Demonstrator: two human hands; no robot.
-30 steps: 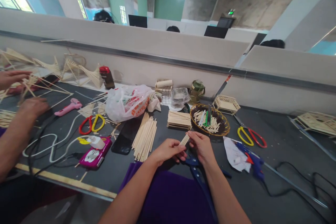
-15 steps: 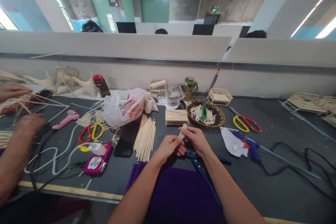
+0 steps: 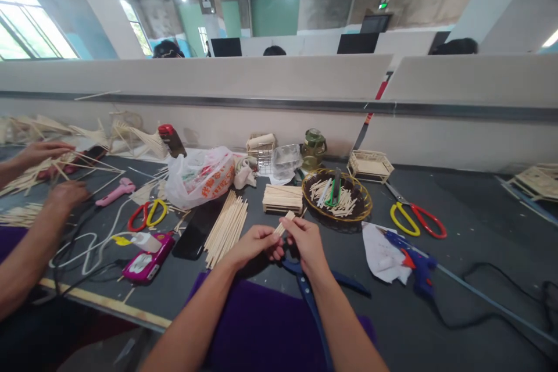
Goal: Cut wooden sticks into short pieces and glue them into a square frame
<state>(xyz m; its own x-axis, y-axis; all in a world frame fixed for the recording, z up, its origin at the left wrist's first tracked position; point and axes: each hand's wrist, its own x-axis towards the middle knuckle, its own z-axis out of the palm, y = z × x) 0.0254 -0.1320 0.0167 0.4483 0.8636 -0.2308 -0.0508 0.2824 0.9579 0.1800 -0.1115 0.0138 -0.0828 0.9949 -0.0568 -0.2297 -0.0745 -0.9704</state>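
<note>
Between my two hands is a small bundle of short wooden sticks, held tilted above the dark table. My left hand pinches its lower end, fingers curled. On its upper end, the fingers of my right hand are closed. Blue-handled pliers lie under my right wrist, partly hidden by the forearm. Left of my hands is a pile of long wooden sticks. Just beyond them sits a stack of sticks on a small frame. A wicker basket of short sticks stands behind my right hand.
Scissors and a blue glue gun with its cord lie right. A phone, a pink power strip, scissors and a plastic bag are left. At far left, a co-worker's hands handle a stick structure.
The view has shifted, so most table items sit further left or lower in the picture. My hands keep hold of the stick bundle, with little change in grip.
</note>
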